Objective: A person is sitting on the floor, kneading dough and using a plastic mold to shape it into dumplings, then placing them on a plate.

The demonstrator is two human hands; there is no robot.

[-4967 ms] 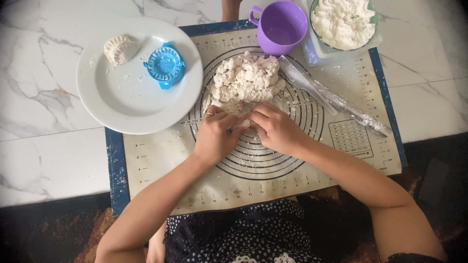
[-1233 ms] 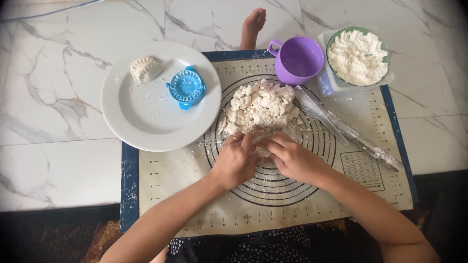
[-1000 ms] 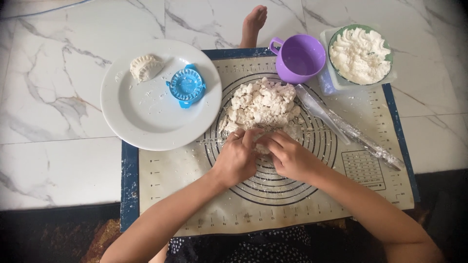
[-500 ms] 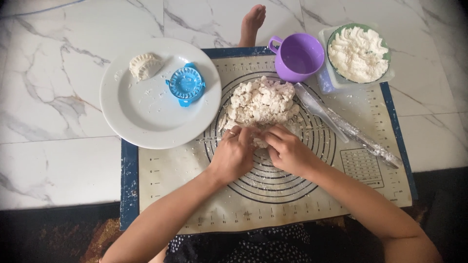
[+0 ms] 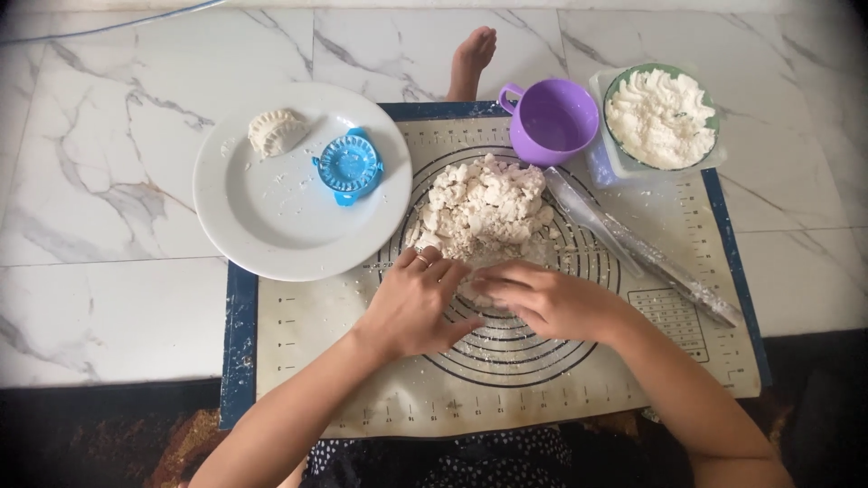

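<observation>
Mid-frame: left hand (image 5: 418, 303) and right hand (image 5: 542, 298), fingers curled, pressing the near edge of the crumbly dough pile (image 5: 484, 206) on the baking mat (image 5: 316, 361). White plate (image 5: 271, 217) upper left holds a dumpling (image 5: 276, 132) and blue press mould (image 5: 348, 165). Purple cup (image 5: 551, 120) looks empty; green bowl (image 5: 662, 117) upper right full of white filling.

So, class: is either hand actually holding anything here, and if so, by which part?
Both the left hand and right hand press on the near edge of the crumbly dough pile; whether either grips a piece cannot be told.
</observation>
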